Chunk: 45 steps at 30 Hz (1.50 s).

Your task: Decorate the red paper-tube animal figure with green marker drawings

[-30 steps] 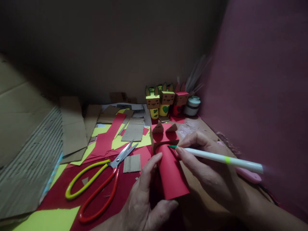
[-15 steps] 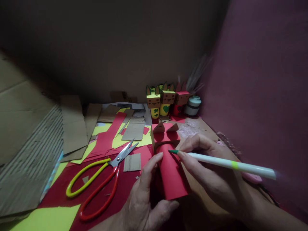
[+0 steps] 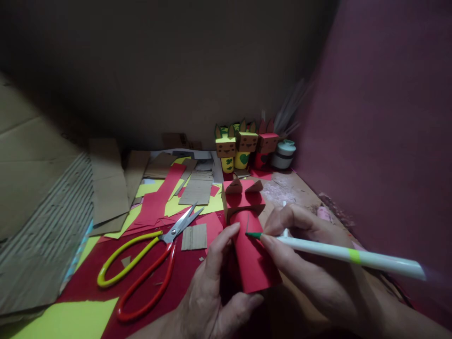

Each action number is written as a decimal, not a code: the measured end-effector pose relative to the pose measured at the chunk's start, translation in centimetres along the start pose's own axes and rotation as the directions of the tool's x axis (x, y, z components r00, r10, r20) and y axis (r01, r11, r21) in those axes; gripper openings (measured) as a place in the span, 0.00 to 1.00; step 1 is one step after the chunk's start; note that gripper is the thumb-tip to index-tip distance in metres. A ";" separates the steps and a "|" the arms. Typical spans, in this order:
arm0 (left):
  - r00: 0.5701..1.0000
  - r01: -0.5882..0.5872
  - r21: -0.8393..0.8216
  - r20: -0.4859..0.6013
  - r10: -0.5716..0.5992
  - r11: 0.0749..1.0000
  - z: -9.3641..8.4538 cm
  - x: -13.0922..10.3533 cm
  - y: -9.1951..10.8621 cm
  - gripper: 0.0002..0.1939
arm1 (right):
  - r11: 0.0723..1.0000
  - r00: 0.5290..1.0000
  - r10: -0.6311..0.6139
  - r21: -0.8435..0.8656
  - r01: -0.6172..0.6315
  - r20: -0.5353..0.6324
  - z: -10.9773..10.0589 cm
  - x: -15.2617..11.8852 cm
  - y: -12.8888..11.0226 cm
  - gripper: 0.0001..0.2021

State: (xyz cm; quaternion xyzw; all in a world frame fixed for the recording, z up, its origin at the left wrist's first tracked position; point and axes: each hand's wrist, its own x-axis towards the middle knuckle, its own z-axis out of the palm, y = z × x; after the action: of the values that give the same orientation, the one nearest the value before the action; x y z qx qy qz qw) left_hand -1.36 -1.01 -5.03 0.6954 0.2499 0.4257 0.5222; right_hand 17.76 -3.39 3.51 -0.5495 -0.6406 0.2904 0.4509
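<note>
My left hand point(image 3: 215, 282) holds a red paper tube point(image 3: 252, 263) between thumb and fingers. At the tube's far end is a red-covered box head point(image 3: 243, 200) with two brown cardboard ears. A white pen point(image 3: 328, 249) with a green tip is pinched in my right hand point(image 3: 310, 254). Its tip touches the tube's upper surface, where a thin dark line shows. Scissors point(image 3: 173, 233) with one yellow and one red handle lie open to the left, beside a small cardboard square point(image 3: 194, 237).
At the back stand a yellow figure point(image 3: 226, 148), another yellow one point(image 3: 246, 146) and a red one point(image 3: 266, 146), next to a white jar point(image 3: 283, 154). Cardboard pieces point(image 3: 109, 179) and a red paper strip point(image 3: 158, 197) lie left. A purple wall point(image 3: 381, 141) rises right.
The pen tip has moved down along the tube toward me, with my right hand, and a thin line now shows above it. My left hand and the tube have barely moved.
</note>
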 end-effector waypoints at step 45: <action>0.997 -0.071 -0.019 0.035 0.071 0.997 0.1 0.3 -0.3 0.36 | 0.998 0.990 -0.045 0.043 0.051 -0.133 0.0 0.3 0.3 0.08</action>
State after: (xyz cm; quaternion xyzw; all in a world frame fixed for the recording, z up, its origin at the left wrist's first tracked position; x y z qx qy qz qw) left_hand -1.11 -0.73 -5.21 0.7068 0.2119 0.4337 0.5172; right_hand 17.90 -3.00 3.33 -0.5414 -0.6155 0.2575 0.5116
